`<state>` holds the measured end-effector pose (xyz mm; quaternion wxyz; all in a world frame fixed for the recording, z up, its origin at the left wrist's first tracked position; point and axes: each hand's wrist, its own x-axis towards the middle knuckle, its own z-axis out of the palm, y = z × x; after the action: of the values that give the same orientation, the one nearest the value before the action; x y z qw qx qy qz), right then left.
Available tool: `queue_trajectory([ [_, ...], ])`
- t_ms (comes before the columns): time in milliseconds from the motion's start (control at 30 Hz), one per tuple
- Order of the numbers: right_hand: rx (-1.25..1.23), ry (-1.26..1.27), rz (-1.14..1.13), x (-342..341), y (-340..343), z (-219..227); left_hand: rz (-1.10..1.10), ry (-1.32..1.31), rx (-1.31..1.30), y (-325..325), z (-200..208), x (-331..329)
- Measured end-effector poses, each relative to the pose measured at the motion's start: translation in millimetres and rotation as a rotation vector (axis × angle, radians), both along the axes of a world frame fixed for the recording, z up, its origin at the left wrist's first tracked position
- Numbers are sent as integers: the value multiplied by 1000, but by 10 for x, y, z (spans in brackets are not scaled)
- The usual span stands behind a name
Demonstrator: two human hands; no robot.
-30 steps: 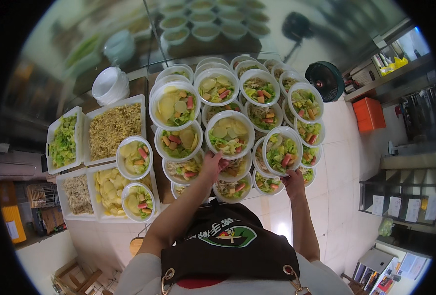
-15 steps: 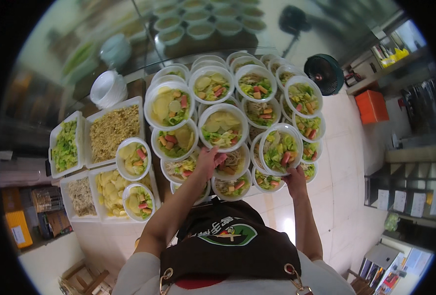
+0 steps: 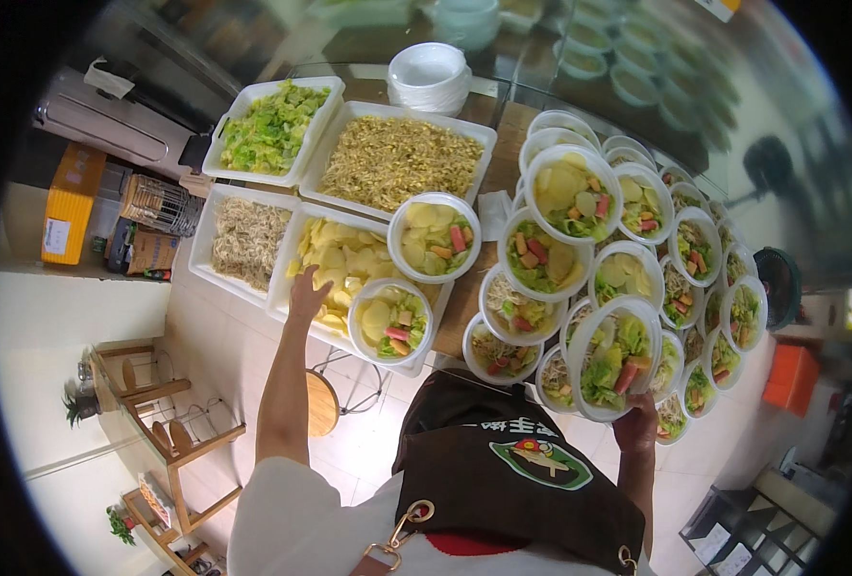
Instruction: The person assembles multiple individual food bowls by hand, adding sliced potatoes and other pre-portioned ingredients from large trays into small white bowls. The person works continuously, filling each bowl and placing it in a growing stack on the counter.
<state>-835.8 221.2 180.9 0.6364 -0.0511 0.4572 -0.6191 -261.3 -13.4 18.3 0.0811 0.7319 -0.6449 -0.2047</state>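
My left hand (image 3: 307, 296) reaches over a white tray holding pale yellow slices (image 3: 344, 261), probably potato. Its fingers are spread and nothing shows in them; whether they touch the slices I cannot tell. In my right hand (image 3: 637, 424) is a round white bowl (image 3: 607, 370) of lettuce and pink sausage pieces, gripped by its near right rim and tilted. That bowl hangs over the near edge of many similar filled bowls. Two more filled bowls, an upper one (image 3: 434, 240) and a lower one (image 3: 390, 322), sit on the right part of the slice tray.
Behind are trays of chopped lettuce (image 3: 274, 125) and yellow bean sprouts (image 3: 402, 158); pale thin strands (image 3: 251, 240) fill the left tray. White bowls (image 3: 429, 79) are stacked at the back. Overlapping bowls (image 3: 575, 192) crowd the right. A stool (image 3: 321, 403) stands below the trays.
The view has swung left. My left hand has let go of a bowl among the stacked ones and moved left to the slice tray. My right hand still holds its bowl.
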Motion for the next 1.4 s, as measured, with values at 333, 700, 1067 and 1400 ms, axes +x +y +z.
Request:
queue_trajectory([
  [333, 44, 137, 219, 1012, -856, -13, -73, -135, -122, -83, -19, -558],
  [700, -79, 184, 353, 1898, -1504, 26, 92, 482, -386, -255, 482, -413],
  [1067, -79, 143, 359, 1896, -1453, -148, -570, 460, -96, 323, 2049, -2015],
  [1400, -93, 131, 292, 1688, -1280, -124, -653, 165, -329, 477, 2194, -2219],
])
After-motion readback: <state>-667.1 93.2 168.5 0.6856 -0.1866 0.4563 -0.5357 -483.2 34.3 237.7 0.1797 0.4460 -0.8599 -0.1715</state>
